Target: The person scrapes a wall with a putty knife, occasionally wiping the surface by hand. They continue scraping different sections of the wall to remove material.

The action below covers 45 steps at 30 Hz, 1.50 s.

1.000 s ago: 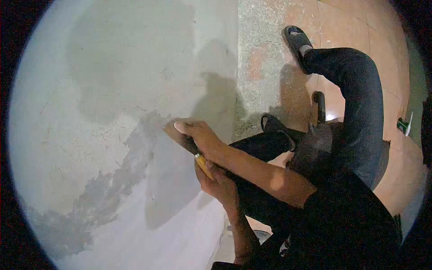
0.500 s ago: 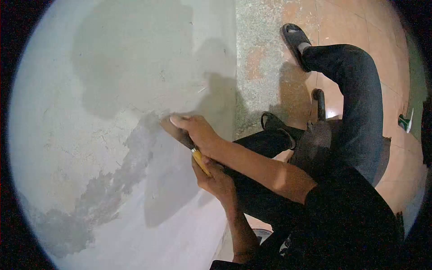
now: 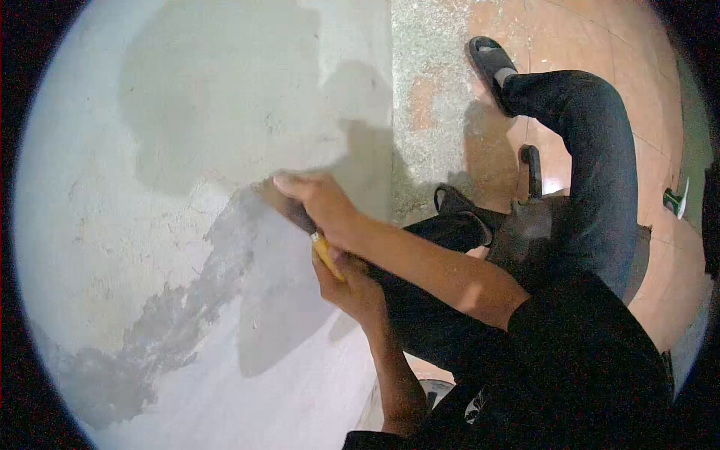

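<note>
— Where is the putty knife (image 3: pixel 289 208) just now?

— Flat against the wall (image 3: pixel 97 225), its blade (image 3: pixel 276 196) lying on the plaster at the border between a darker grey patch (image 3: pixel 217 97) above and a paler smooth area (image 3: pixel 285 375) below. The yellow handle (image 3: pixel 327 256) runs back and down from the blade toward the person.

— And the hands?

— The right hand (image 3: pixel 319 201) lies on top of the blade, fingers held together and stretched along it, pressing it to the wall; the fingertips reach almost to the blade's far edge. The left hand (image 3: pixel 352 291) sits just below and behind the right, curled shut around the yellow handle, so only a short stretch of handle shows between the two hands.

— So the tool is under one hand and inside the other?

— Yes. The blade is mostly covered by the right hand's fingers, with a sliver of it showing at the tip and the near side.

— What lies around them?

— To the left of the hands the wall is rough and chipped, with a ragged dark streak (image 3: pixel 187 300) running down and away. The hands' shadow (image 3: pixel 277 300) falls on the wall just below them. To the right of the forearms are the person's legs in dark trousers (image 3: pixel 600 172) and a dark sandal (image 3: pixel 491 64), on a reddish tiled floor (image 3: pixel 585 37). A small green and white object (image 3: pixel 675 201) lies on the floor well off to the right; too small to make out.
</note>
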Each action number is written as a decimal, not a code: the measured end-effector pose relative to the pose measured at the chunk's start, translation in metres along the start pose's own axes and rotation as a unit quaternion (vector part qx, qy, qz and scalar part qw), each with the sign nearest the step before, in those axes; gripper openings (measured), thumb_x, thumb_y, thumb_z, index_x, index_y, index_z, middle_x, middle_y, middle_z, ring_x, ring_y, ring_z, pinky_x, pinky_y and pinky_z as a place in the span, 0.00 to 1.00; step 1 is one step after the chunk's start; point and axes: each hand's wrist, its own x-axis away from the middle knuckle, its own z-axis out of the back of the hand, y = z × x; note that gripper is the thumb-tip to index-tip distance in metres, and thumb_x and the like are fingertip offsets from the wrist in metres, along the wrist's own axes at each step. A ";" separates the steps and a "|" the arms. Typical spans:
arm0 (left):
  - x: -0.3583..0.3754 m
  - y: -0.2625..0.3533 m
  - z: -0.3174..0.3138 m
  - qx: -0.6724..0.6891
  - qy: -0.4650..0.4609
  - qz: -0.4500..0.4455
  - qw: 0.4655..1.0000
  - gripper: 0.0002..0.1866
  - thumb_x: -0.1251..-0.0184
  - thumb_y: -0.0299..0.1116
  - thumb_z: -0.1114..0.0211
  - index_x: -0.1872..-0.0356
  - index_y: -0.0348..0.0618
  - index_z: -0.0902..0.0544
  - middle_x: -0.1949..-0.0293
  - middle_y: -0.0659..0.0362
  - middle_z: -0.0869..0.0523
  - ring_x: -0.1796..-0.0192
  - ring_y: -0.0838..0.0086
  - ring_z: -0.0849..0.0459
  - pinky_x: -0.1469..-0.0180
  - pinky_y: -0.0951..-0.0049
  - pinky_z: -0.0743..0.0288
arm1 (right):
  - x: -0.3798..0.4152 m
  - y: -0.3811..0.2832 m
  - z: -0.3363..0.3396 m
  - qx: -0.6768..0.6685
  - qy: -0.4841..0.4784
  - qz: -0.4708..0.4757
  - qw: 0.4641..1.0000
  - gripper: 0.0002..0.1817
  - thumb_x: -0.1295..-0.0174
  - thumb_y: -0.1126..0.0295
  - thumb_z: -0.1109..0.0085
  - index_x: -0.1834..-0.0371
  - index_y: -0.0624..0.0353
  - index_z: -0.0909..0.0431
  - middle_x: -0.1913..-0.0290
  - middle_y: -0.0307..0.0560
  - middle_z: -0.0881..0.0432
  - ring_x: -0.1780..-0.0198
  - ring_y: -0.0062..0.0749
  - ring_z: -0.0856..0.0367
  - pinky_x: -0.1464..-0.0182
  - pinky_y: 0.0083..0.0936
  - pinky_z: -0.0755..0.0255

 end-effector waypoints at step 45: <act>-0.003 0.016 -0.002 0.051 -0.013 0.028 0.998 0.23 0.29 0.48 0.49 0.54 0.32 0.27 0.70 0.61 0.23 0.71 0.84 0.27 0.74 0.84 0.33 | 0.010 -0.029 -0.008 -0.045 -0.081 0.052 0.994 0.19 0.37 0.58 0.46 0.64 0.68 0.21 0.71 0.40 0.21 0.69 0.19 0.28 0.65 0.19 0.33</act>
